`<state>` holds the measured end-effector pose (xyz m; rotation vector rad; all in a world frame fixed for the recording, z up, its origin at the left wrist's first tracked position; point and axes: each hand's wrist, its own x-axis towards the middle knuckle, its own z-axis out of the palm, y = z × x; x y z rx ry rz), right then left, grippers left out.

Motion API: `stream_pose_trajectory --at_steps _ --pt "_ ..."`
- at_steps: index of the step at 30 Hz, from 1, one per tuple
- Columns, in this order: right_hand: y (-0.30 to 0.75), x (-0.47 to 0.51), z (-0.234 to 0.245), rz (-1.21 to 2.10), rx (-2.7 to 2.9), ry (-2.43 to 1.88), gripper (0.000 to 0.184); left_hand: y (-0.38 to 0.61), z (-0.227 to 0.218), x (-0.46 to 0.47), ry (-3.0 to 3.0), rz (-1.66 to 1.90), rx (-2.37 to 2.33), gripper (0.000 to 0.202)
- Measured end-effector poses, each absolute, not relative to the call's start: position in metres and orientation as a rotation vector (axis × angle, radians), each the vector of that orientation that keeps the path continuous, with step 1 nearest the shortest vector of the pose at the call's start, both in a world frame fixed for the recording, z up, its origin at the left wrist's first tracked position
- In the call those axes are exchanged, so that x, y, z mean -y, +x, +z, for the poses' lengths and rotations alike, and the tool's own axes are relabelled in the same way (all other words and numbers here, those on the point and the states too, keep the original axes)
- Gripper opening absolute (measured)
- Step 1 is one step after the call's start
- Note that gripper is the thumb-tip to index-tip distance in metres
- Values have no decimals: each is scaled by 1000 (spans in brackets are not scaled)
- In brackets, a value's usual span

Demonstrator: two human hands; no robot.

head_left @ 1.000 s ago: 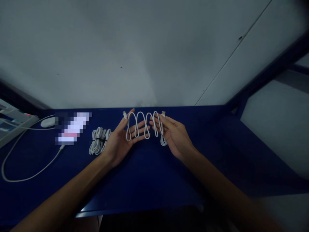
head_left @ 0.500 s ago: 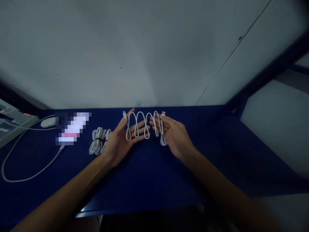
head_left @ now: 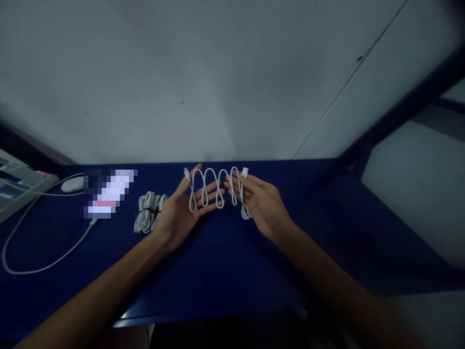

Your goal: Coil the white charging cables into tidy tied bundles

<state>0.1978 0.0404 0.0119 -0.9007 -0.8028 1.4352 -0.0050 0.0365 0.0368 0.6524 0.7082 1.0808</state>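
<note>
A white USB cable stretches in wavy bends between my two hands above the blue table. My left hand pinches one end between thumb and finger, its small plug sticking up; the other fingers reach out behind the bends. At the opposite end, my right hand grips the cable near its wider USB plug, with a few folds hanging below by the palm. Beside my left wrist lies a bundle of white cables with black ties, partly hidden by that hand.
Farther left lies a phone with a blurred-out screen, a white cable plugged into it. A white rounded object and a white power strip with a red light sit nearby. A pale wall rises behind the blue table.
Both hands keep their hold on the cable. The right-hand plug has turned and shifted very slightly left; the bends have moved a touch left too.
</note>
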Motion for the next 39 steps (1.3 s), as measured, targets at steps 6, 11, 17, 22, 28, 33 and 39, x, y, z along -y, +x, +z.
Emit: stream_pose_trajectory --at_steps 6,11,17,22,28,33,39 --pt "196 -40 16 1457 754 -906 22 -5 37 -36 677 1080 -707 58" --pt "196 -40 15 1459 753 -894 22 -6 36 -37 678 1089 -694 59" --pt "197 -41 12 1447 769 -898 28 -7 34 -37 665 1087 -676 61" --pt "197 -39 15 1462 753 -907 26 -7 36 -37 666 1089 -682 60" --pt "196 -39 16 1465 750 -893 21 -8 34 -38 679 1080 -673 60" --pt "196 -40 14 1461 745 -898 20 -9 32 -38 670 1078 -656 61" --pt "196 -41 14 1462 755 -903 22 -8 35 -36 693 1082 -675 59"
